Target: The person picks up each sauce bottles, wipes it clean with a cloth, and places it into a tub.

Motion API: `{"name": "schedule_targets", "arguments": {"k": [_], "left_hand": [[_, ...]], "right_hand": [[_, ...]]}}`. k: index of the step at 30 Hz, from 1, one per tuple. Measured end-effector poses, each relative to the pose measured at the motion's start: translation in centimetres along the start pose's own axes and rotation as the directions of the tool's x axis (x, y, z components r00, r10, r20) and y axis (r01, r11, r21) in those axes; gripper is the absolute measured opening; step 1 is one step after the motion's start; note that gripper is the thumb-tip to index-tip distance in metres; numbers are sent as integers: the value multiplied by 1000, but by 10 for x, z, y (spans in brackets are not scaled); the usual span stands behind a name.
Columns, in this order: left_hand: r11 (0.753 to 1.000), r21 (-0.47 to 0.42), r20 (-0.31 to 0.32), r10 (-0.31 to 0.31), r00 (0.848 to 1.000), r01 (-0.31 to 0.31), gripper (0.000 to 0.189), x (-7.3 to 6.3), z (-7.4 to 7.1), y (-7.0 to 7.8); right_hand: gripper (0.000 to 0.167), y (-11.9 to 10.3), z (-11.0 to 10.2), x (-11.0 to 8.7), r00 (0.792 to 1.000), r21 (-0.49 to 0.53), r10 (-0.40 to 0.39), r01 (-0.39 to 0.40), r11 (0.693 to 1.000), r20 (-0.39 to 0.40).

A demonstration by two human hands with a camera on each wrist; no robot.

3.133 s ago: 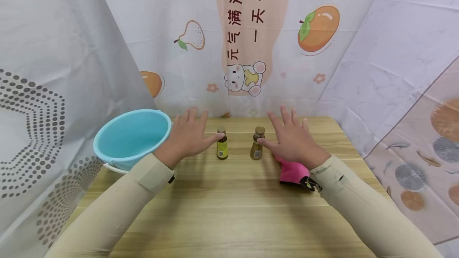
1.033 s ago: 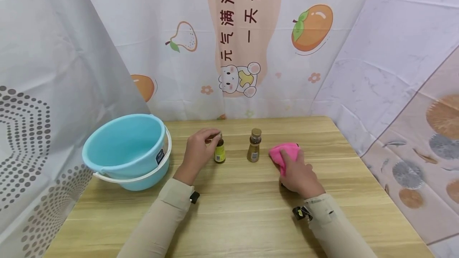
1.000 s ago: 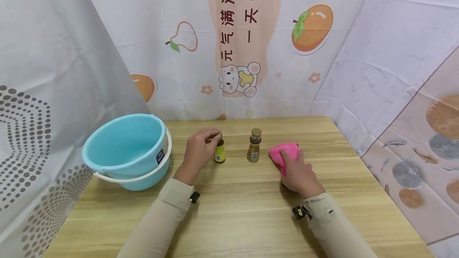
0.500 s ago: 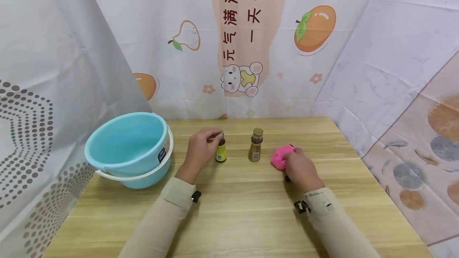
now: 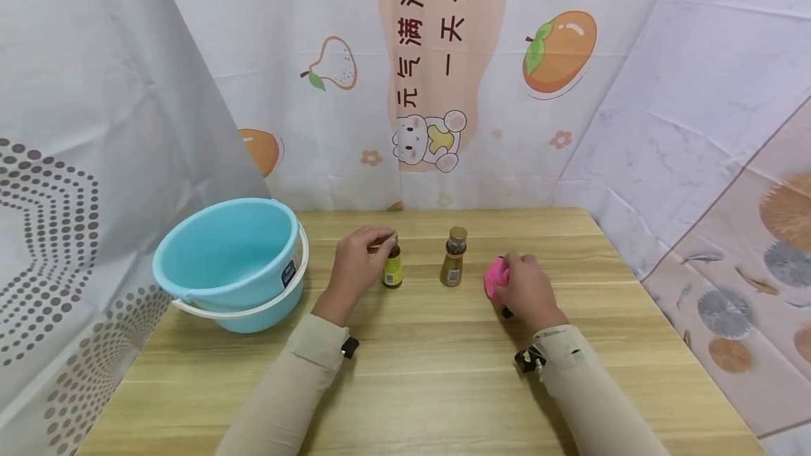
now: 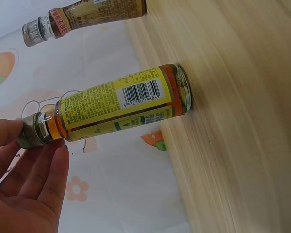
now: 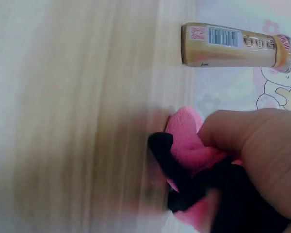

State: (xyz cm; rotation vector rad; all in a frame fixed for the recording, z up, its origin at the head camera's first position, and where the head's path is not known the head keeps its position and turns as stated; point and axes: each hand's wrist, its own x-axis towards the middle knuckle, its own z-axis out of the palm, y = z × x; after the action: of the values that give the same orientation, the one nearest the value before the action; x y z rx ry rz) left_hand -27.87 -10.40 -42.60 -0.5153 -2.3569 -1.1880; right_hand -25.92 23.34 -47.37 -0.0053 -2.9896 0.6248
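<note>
Pink cloth (image 5: 495, 279) is gripped by right hand (image 5: 531, 293); left hand (image 5: 358, 262) should steady the yellow-labelled bottle (image 6: 117, 104) pinched by its cap (image 6: 31, 134).

The head camera faced down over left hand (image 5: 357, 262) and right hand (image 5: 529, 290). Wrist closeups shared the gold-capped bottle (image 5: 453, 264) between them.

At 12 o'clock, the curtain (image 5: 428, 79) reads "元气满满" and "一天开"; the yellow-labelled bottle (image 6: 116, 104) bears barcode number 6 922130 196849; the brown bottle's (image 7: 228, 47) print is too blurred.
</note>
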Motion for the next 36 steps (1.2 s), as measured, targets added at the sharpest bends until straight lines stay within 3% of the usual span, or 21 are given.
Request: {"name": "schedule_targets", "arguments": {"k": [2, 4, 8, 12, 15, 18, 20, 24, 31, 36], "left_hand": [[1000, -10, -2, 3, 1000, -3, 21, -1, 0, 1], [1000, -18, -3, 8, 1000, -8, 21, -3, 0, 3], [1000, -24, -4, 8, 1000, -8, 20, -8, 0, 6], [1000, -25, -13, 6, 1000, -6, 20, -11, -1, 8], [1000, -27, -20, 6, 1000, -7, 21, -13, -2, 8], [999, -35, -28, 8, 1000, -9, 21, -16, -3, 9], [999, -40, -36, 10, 999, -11, 20, -19, -4, 9], [999, -42, -55, 31, 998, -34, 20, -26, -3, 10], [996, -67, -67, 56, 996, -60, 21, -37, -1, 14], [995, -72, -82, 67, 994, -73, 20, -42, 1, 14]], "right_hand": [[58, 0, 1, -1, 1000, 44, 20, -20, 999, -8], [66, -1, 2, -3, 1000, 50, 22, -21, 999, -19], [42, -7, 6, -10, 997, -10, -51, 50, 999, -52], [32, -14, 13, -15, 990, -57, -117, 112, 992, -79], [29, -16, 16, -14, 987, -49, -118, 114, 992, -107], [21, -15, 16, -15, 991, 22, -73, 76, 997, -113], [24, -14, 15, -18, 994, 87, -27, 36, 996, -102], [48, -16, 10, -26, 996, 176, 21, -5, 984, -91], [37, -24, -4, -37, 983, 240, -12, 56, 969, -183], [27, -22, -7, -41, 943, 215, -101, 175, 961, -317]]}}
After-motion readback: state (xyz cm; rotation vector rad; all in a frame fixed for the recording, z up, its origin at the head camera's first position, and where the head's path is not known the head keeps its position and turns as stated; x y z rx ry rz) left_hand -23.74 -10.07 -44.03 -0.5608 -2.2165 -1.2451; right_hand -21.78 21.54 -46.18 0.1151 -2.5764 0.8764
